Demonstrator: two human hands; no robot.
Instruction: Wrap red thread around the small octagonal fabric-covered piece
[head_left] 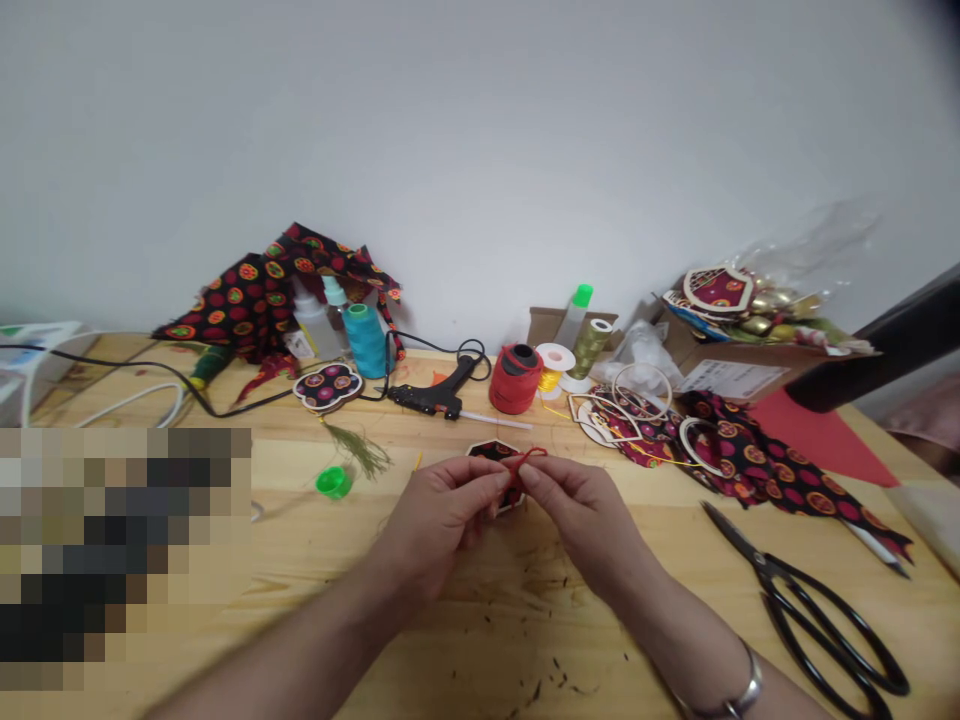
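Note:
My left hand (pixel 457 500) and my right hand (pixel 574 495) meet fingertip to fingertip over the middle of the table. Between their pinched fingers runs a red cord (pixel 534 454), its loop sticking up at the right thumb. Just behind the fingers is a pale-rimmed ornament (pixel 491 449) covered in dark patterned fabric, partly hidden by both hands. Whether the cord is fastened to it I cannot tell. A red spool of cord (pixel 516 380) stands farther back, apart from my hands.
A black glue gun (pixel 435 395), a teal thread cone (pixel 369 340) and a flower-shaped ornament with tassel (pixel 328 387) lie behind on the left. Large black scissors (pixel 810 610) rest at the right. A green cap (pixel 334 483) sits left of my hands. A cardboard box (pixel 739 375) stands back right.

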